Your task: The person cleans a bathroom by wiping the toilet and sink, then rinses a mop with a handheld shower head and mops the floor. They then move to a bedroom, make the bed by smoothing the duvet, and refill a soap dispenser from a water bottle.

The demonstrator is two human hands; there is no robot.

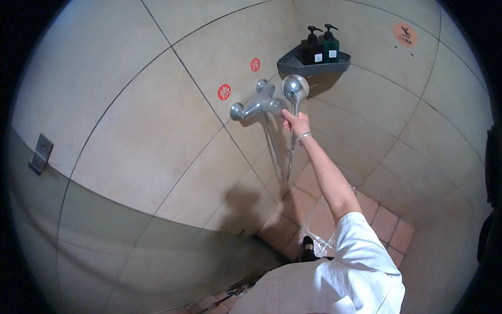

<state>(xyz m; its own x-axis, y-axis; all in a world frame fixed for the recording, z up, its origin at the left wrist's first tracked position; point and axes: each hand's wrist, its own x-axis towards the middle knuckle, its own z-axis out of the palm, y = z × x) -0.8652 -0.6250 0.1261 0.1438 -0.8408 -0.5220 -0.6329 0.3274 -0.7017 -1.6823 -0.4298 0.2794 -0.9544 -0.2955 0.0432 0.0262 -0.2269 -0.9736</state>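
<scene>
My right hand (297,123) is closed around the handle of a chrome shower head (295,87), whose round head points up. Directly left of it is a chrome wall-mounted shower mixer (259,106), close to my fingers. A metal shower hose (272,137) hangs in a loop below the mixer and my hand. A silver bracelet (304,136) circles my right wrist. My left hand is out of view.
Two dark pump bottles (330,46) stand on a grey corner shelf (313,70) above the shower head. A metal bracket (40,154) is at the left. The tiled floor (319,219) looks wet near my shoe (308,241). A glass panel's edge curves across the lower left.
</scene>
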